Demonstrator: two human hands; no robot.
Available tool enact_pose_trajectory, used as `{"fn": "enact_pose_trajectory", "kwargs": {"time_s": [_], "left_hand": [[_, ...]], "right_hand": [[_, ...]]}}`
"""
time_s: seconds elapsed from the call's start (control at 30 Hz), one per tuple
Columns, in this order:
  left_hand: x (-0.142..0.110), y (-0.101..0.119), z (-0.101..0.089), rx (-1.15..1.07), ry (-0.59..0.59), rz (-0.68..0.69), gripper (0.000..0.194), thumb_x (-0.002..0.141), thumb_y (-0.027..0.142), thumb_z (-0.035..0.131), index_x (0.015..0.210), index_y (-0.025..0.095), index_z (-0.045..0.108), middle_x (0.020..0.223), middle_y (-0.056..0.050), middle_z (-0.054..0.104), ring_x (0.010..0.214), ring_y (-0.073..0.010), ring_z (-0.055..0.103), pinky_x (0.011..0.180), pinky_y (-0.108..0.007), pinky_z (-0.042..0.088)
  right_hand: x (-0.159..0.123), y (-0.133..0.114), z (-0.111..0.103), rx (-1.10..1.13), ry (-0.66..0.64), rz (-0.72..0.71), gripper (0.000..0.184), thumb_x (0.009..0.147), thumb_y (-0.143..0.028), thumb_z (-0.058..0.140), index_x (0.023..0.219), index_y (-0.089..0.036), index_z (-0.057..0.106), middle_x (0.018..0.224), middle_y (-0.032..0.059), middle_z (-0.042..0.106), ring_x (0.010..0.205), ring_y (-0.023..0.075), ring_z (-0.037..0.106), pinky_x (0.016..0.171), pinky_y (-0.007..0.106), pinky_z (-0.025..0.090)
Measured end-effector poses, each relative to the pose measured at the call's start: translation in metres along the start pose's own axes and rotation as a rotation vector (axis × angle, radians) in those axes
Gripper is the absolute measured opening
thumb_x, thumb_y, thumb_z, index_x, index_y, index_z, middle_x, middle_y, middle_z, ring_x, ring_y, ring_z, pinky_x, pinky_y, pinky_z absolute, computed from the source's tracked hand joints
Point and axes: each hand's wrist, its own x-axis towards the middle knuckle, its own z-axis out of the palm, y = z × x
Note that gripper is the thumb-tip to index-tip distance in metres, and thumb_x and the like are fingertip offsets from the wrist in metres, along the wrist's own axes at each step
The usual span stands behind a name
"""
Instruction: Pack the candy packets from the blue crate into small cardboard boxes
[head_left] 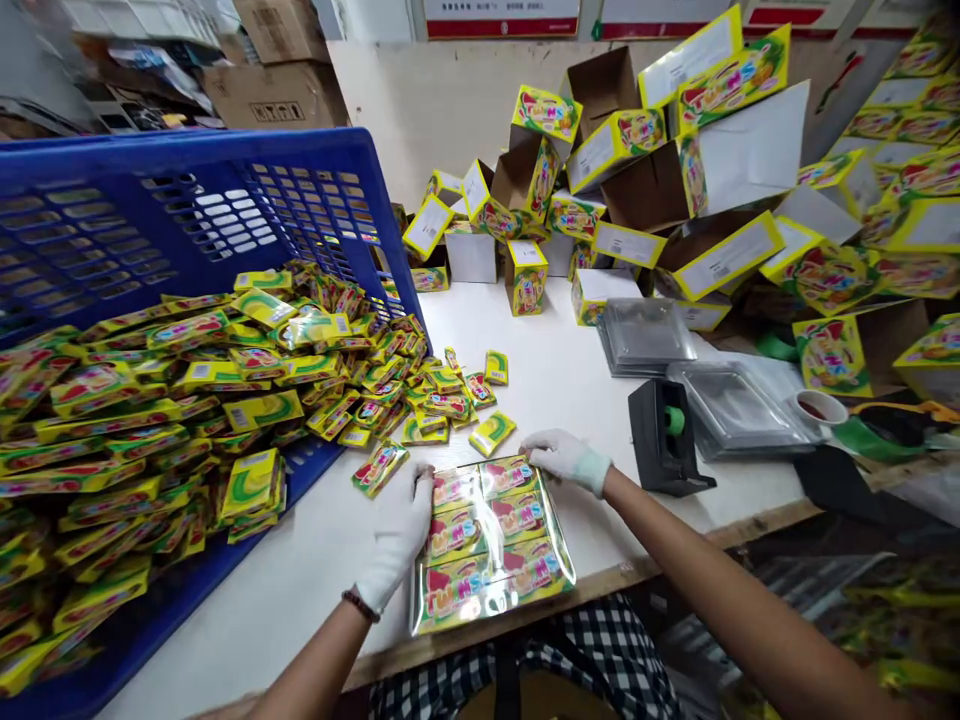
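A clear plastic tray [564, 572] filled with several yellow candy packets lies on the white table near its front edge. My left hand [397, 535], in a white glove, rests on the tray's left side with fingers curled over the edge. My right hand [564, 458], also gloved, presses on the tray's upper right corner, fingers bent. Loose yellow packets [491, 432] lie just beyond the tray.
A tipped blue crate [187, 215] at left spills a heap of packets [187, 400] onto the table [300, 580]. A black tape dispenser [664, 440] and stacked clear trays [645, 335] sit at right. Yellow cartons [637, 180] pile up behind.
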Motion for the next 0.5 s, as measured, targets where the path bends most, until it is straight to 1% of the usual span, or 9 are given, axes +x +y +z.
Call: {"fn": "enact_pose_trajectory", "kwargs": {"time_s": [0.07,0.13,0.17,0.23,0.3,0.37,0.4,0.47,0.5], "left_hand": [[-0.014,0.001,-0.002,0.1,0.028,0.106,0.026,0.095,0.033,0.039,0.105,0.019,0.059,0.108,-0.01,0.065,0.103,-0.0247,0.06,0.095,-0.041,0.046],[-0.022,0.017,-0.003,0.322,0.002,0.322,0.03,0.094,0.029,0.041,0.116,0.018,0.059,0.126,-0.015,0.059,0.119,-0.0302,0.052,0.104,-0.049,0.039],[-0.023,0.029,-0.002,0.441,-0.063,0.46,0.031,0.094,0.028,0.043,0.119,0.018,0.059,0.131,-0.016,0.056,0.124,-0.0331,0.048,0.106,-0.054,0.035],[-0.024,0.059,0.008,0.59,-0.242,0.702,0.034,0.093,0.03,0.048,0.124,0.02,0.058,0.137,-0.017,0.052,0.129,-0.0366,0.041,0.107,-0.059,0.03],[-0.024,0.087,0.024,0.613,-0.379,0.842,0.037,0.093,0.036,0.049,0.127,0.022,0.057,0.138,-0.016,0.051,0.13,-0.0369,0.04,0.106,-0.06,0.029],[-0.023,0.106,0.039,0.615,-0.403,0.873,0.04,0.094,0.042,0.048,0.129,0.023,0.056,0.14,-0.016,0.049,0.13,-0.0374,0.038,0.105,-0.06,0.028],[-0.022,0.111,0.045,0.623,-0.399,0.872,0.041,0.094,0.043,0.048,0.13,0.024,0.055,0.141,-0.016,0.047,0.13,-0.0376,0.038,0.104,-0.06,0.029],[-0.02,0.114,0.052,0.64,-0.405,0.876,0.043,0.094,0.045,0.048,0.131,0.024,0.055,0.14,-0.016,0.047,0.127,-0.037,0.04,0.101,-0.057,0.031],[-0.018,0.113,0.053,0.648,-0.414,0.88,0.044,0.094,0.046,0.049,0.131,0.025,0.055,0.139,-0.016,0.047,0.125,-0.0365,0.041,0.099,-0.056,0.033]], "right_hand": [[-0.011,0.012,0.006,0.012,0.064,-0.052,0.035,0.084,-0.024,0.052,0.113,-0.014,0.068,0.076,0.0019,0.066,0.056,0.0118,0.056,0.053,0.023,0.049],[-0.02,0.02,0.011,-0.007,0.162,-0.118,0.045,0.084,-0.025,0.053,0.127,-0.014,0.063,0.094,0.0064,0.069,0.07,0.0145,0.06,0.066,0.027,0.053],[-0.025,0.024,0.013,-0.025,0.196,-0.145,0.048,0.084,-0.025,0.053,0.13,-0.014,0.06,0.099,0.0074,0.069,0.076,0.0157,0.06,0.072,0.029,0.054],[-0.035,0.028,0.018,-0.04,0.201,-0.19,0.05,0.083,-0.024,0.054,0.132,-0.016,0.058,0.101,0.006,0.068,0.082,0.0169,0.06,0.081,0.031,0.053],[-0.05,0.031,0.025,-0.002,0.19,-0.241,0.051,0.081,-0.021,0.054,0.133,-0.018,0.057,0.099,0.0037,0.068,0.085,0.0171,0.06,0.084,0.031,0.053],[-0.074,0.033,0.035,0.078,0.188,-0.231,0.058,0.08,-0.018,0.054,0.137,-0.019,0.051,0.096,0.0022,0.067,0.083,0.0158,0.061,0.079,0.028,0.054],[-0.088,0.034,0.041,0.123,0.177,-0.181,0.061,0.08,-0.018,0.053,0.14,-0.02,0.048,0.093,0.0013,0.066,0.077,0.0143,0.061,0.071,0.026,0.054],[-0.119,0.036,0.049,0.224,0.1,-0.008,0.065,0.079,-0.02,0.055,0.143,-0.022,0.044,0.085,-0.0012,0.064,0.06,0.0108,0.059,0.054,0.022,0.05],[-0.134,0.038,0.049,0.275,0.035,0.082,0.064,0.078,-0.022,0.056,0.142,-0.022,0.046,0.082,-0.0021,0.063,0.053,0.0097,0.058,0.048,0.021,0.047]]}}
